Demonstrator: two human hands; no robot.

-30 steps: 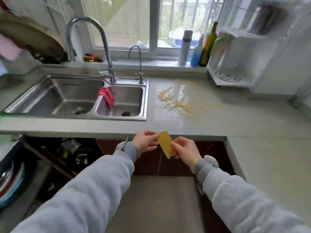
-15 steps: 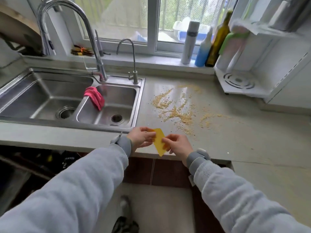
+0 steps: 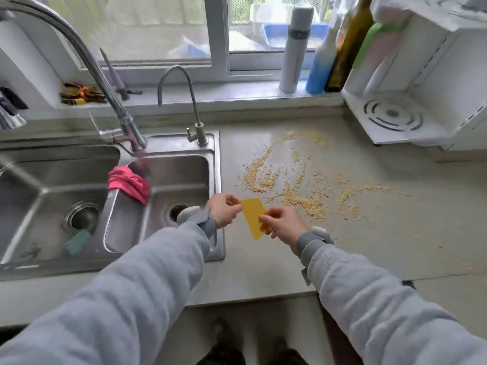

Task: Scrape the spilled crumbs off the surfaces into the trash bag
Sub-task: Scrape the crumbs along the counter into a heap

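Together, the left hand (image 3: 223, 209) and right hand (image 3: 282, 224) pinch a flat yellow plastic scraper card (image 3: 253, 217) above the grey stone worktop (image 3: 395, 233), near scattered tan crumbs (image 3: 297, 188).

I have carried the thin yellow plastic scraper card (image 3: 253, 218), pinched between my left hand (image 3: 224, 213) and right hand (image 3: 283, 226), forward from below the front edge to above the pale grey stone worktop (image 3: 263, 272), now just beside the scattered tan crumbs (image 3: 297, 191)
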